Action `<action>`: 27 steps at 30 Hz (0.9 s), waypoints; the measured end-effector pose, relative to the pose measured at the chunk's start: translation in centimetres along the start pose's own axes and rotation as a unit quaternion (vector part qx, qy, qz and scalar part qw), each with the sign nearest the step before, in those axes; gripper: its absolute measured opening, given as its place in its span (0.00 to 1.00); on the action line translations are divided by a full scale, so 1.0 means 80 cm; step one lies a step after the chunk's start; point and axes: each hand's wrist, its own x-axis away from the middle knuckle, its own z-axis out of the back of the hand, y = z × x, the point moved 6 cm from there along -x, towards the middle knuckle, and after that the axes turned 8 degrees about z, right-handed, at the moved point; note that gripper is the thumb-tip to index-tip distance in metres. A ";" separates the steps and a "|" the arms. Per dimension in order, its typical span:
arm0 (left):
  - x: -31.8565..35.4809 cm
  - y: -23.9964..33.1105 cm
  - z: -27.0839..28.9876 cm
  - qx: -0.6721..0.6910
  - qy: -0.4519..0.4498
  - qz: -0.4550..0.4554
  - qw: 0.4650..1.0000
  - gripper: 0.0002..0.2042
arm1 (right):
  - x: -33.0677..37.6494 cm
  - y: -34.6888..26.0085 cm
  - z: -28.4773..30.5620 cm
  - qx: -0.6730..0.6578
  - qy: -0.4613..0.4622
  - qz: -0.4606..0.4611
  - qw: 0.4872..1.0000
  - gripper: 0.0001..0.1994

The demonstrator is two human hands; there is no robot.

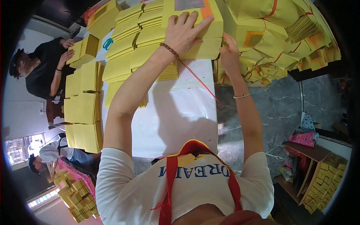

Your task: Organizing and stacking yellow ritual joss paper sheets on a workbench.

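My left hand (183, 34) lies with its fingers spread on top of a stack of yellow paper (207, 48), which has a grey and orange printed patch on its upper face. At the stack's right edge is my right hand (229, 54), its fingers curled in. What the right fingers hold, if anything, is hidden. A red string (200, 83) runs from the front of the stack near my left wrist across the white tabletop (176, 112) and over its right edge. More stacks of folded yellow paper (120, 67) stand left of my left forearm.
Large yellow paper bundles tied with red string (258, 35) are piled at the right, beside the table. A teal ring-shaped item (108, 44) lies among the stacks at the left. A person in black (43, 71) handles yellow paper across the table; another person (56, 152) bends over farther off.
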 end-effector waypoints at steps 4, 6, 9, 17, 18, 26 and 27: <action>-0.003 -0.009 0.000 0.009 0.003 0.004 1.000 0.44 | -0.007 -0.009 -0.001 0.021 -0.032 0.020 0.999 0.24; -0.003 -0.012 0.001 0.048 0.003 0.017 0.999 0.44 | -0.009 -0.009 -0.002 0.013 -0.035 0.020 0.999 0.24; -0.005 -0.014 0.003 0.056 -0.003 0.032 0.998 0.43 | -0.011 -0.010 -0.002 0.007 -0.030 0.023 0.999 0.25; -0.006 -0.013 0.009 0.106 0.017 0.035 0.994 0.42 | -0.006 -0.009 -0.006 -0.019 -0.033 -0.027 0.999 0.25; -0.009 -0.013 0.009 0.114 0.013 0.037 0.993 0.42 | -0.007 -0.004 -0.005 -0.024 -0.026 -0.029 0.999 0.25; -0.017 -0.020 0.009 0.085 -0.030 0.039 0.995 0.41 | -0.029 -0.029 -0.012 -0.197 -0.039 -0.075 0.977 0.24; -0.018 -0.020 0.011 0.096 -0.016 0.032 0.995 0.41 | -0.030 -0.031 -0.013 -0.207 -0.039 -0.078 0.974 0.24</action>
